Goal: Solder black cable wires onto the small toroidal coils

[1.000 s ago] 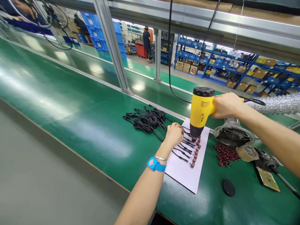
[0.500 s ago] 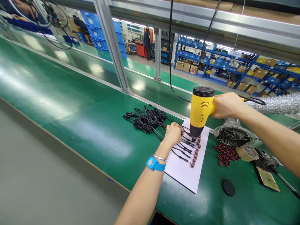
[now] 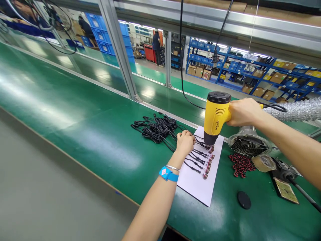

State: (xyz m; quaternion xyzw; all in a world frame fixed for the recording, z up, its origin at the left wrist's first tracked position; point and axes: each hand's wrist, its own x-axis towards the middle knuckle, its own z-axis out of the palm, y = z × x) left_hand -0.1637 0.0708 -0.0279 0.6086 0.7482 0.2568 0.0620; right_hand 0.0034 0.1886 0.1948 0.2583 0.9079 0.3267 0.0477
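Note:
My right hand [image 3: 244,111] grips the handle of a yellow and black heat gun [image 3: 215,117], its nozzle pointing down over the far end of a white sheet [image 3: 197,191]. Close under the nozzle lie black cable ends. Several small copper-coloured coils [image 3: 208,166] form a row along the sheet, beside the split cable ends [image 3: 198,164]. Over the sheet's left side, my left hand [image 3: 185,142] is closed on a black cable; its fingertips are partly hidden. Bundled black cables [image 3: 159,129] lie left of that hand, on the green table.
Right of the sheet are a heap of red and black small parts [image 3: 241,165], a roll of tape [image 3: 263,163], a round fan [image 3: 249,146], a soldering iron stand [image 3: 286,172] and a black disc [image 3: 244,200]. A metal post [image 3: 120,50] rises behind the cables.
The heat gun's nozzle has shifted slightly toward the far end of the sheet. My left hand stays almost in place on the cable; the view moves a little.

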